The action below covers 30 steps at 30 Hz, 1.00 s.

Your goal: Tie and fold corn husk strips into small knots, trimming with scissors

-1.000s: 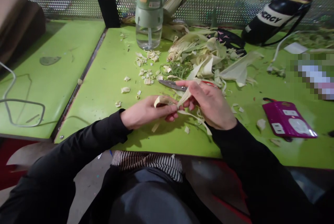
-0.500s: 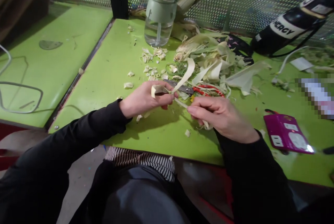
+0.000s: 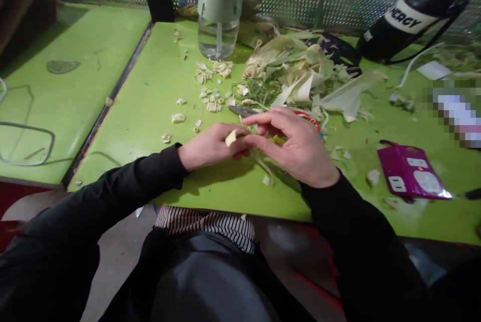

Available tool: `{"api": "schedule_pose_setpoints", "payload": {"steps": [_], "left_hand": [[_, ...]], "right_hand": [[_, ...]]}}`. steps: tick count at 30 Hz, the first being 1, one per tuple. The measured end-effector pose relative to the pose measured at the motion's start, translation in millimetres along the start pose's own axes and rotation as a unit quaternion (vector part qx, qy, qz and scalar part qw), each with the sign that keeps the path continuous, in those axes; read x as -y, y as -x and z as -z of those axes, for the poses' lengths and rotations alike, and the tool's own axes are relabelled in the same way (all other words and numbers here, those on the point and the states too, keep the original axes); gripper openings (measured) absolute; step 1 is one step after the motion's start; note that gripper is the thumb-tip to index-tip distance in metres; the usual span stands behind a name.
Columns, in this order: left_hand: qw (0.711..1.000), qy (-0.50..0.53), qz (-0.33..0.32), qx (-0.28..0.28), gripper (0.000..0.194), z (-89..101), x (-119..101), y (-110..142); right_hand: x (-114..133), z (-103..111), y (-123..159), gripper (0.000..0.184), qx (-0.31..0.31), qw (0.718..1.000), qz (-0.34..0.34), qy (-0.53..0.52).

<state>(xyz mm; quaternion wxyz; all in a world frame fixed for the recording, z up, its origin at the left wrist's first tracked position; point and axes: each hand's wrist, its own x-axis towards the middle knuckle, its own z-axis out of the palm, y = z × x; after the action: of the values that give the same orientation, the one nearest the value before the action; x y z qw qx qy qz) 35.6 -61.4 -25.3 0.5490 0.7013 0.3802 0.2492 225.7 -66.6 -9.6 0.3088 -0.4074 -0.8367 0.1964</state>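
Observation:
My left hand (image 3: 210, 147) is closed over the green table, pinching a pale corn husk strip (image 3: 233, 136) whose curled end sticks up over the fingers. My right hand (image 3: 300, 149) meets it from the right; its thumb presses at the strip beside my left fingertips and its forefinger reaches above. A thin tail of husk hangs below the hands. Behind them lie scissors (image 3: 243, 111) with red handles, partly covered by my right hand. Beyond the scissors is a heap of corn husks (image 3: 300, 79), with small cut husk pieces (image 3: 212, 99) to its left.
A green-lidded water bottle (image 3: 218, 16) stands at the back by a mesh panel. A black bottle (image 3: 409, 19) leans at the right. A purple packet (image 3: 413, 172) and a blurred-out flat object (image 3: 458, 116) lie right of my arm. A wire frame (image 3: 26, 144) is at left.
My right hand has moved up and left to my left fingertips, and the long strip end standing above the hands has gone from view. The camera view has shifted slightly.

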Motion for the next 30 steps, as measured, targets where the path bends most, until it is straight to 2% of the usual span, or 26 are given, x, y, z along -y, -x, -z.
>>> {"api": "schedule_pose_setpoints", "payload": {"steps": [3, 9, 15, 18, 21, 23, 25, 28, 30], "left_hand": [[0.999, -0.024, 0.026, -0.002, 0.022, -4.1, 2, -2], [1.000, 0.007, 0.022, 0.020, 0.024, -9.0, -4, 0], [0.999, 0.015, 0.018, 0.023, 0.026, -18.9, -1, 2], [0.993, 0.107, 0.042, -0.006, 0.022, -18.6, -2, 1], [0.965, 0.244, 0.072, -0.067, 0.021, -13.2, -6, -1], [0.948, 0.291, 0.091, -0.087, 0.021, -8.6, -8, -1], [0.944, 0.302, 0.104, -0.082, 0.021, -4.6, -8, -1], [0.953, 0.273, 0.112, -0.063, 0.014, 0.2, -5, 0], [0.965, 0.229, 0.114, -0.065, 0.016, 3.2, -2, 0]], "right_hand": [[1, 0, -1, 0.020, 0.017, 0.999, -0.004, -0.030], [5, -3, 2, 0.017, -0.042, 0.994, -0.079, -0.061], [7, -9, 2, 0.022, -0.062, 0.988, -0.092, -0.109], [6, -6, 0, 0.027, -0.071, 0.989, -0.099, -0.085], [1, 1, -1, 0.030, -0.086, 0.991, -0.097, -0.030], [-3, 7, 0, 0.033, -0.063, 0.995, -0.082, 0.008], [-7, 10, 1, 0.034, -0.021, 0.997, -0.069, 0.027], [-9, 10, 1, 0.030, 0.018, 0.998, -0.060, 0.019], [-9, 7, 1, 0.027, 0.036, 0.998, -0.053, 0.011]]}}
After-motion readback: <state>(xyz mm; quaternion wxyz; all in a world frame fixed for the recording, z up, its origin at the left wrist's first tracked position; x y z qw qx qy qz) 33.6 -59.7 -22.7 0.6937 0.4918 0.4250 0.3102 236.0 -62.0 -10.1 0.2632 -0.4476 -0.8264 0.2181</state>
